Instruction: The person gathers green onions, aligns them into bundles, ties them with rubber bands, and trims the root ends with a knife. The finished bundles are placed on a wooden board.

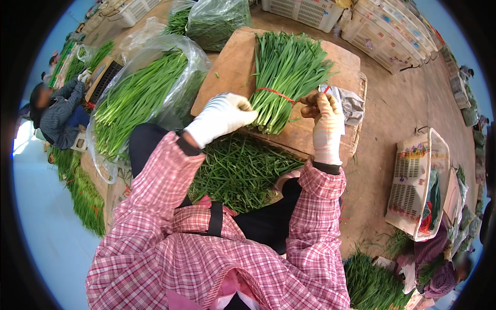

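Observation:
A thick bundle of garlic chives (292, 66) lies on a worn wooden board (226, 73), its pale cut ends towards me. A thin red tie (276, 92) runs around the stems near those ends. My right hand (324, 110), in a white glove with bare, stained fingertips, pinches the tie at the bundle's right side. A short red end sticks up above those fingers. My left hand (226, 112), also in a white glove, is against the stems' left side with its fingers curled. Whether it grips any stems is hidden.
Left of the board stands an open clear plastic bag (186, 73) full of chives. Loose green trimmings (244, 170) lie beneath the board's near edge. A grey cloth (350, 106) lies by my right hand. A plastic crate (410, 190) stands right; a person (62, 112) sits left.

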{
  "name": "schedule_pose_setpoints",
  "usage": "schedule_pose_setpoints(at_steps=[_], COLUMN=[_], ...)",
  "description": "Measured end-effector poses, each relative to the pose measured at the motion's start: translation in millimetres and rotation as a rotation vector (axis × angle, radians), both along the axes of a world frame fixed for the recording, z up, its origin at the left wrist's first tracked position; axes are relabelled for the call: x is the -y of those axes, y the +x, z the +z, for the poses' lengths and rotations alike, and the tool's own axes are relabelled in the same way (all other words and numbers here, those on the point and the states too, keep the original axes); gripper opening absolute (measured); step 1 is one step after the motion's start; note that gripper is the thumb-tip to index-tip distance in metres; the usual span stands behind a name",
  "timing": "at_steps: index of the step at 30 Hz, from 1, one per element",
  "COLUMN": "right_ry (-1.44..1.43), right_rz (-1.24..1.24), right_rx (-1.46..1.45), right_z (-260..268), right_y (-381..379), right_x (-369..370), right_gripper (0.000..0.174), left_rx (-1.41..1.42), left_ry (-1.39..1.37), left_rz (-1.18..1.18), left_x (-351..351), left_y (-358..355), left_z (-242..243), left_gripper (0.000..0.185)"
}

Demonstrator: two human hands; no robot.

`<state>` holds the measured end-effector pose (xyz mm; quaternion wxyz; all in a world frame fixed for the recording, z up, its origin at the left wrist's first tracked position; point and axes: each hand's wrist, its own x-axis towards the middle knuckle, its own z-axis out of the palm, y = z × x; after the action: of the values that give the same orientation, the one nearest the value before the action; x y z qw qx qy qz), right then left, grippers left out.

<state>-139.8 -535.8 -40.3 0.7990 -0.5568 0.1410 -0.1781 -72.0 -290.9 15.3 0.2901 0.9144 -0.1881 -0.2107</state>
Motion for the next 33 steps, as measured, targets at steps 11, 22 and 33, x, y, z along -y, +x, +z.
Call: schedule_pose_setpoints(at_steps=[11,22,33], right_ry=[-0.001,-0.032,-0.031], right_rz=[0.043,0.003,0.024], right_rx=[0.057,0.048,0.071], right_z=[-2.5,-1.6,-1.7], right_y=[3.3,-0.7,-1.5], right_x=[-4.0,-2.5,-4.1], right_gripper=[0.024,0.025,0.023], left_rx=[-0.074,0.276,0.278], left_ry=[1.038,0.044,0.401], left_rz=[-1.001,0.000,-0.070], left_x=[-152.0,8.1,46.2], left_y=[-115.7,-3.5,-0.3], left_z=[-87.8,-38.7,-30.2], left_gripper=[0.028,0.028,0.035])
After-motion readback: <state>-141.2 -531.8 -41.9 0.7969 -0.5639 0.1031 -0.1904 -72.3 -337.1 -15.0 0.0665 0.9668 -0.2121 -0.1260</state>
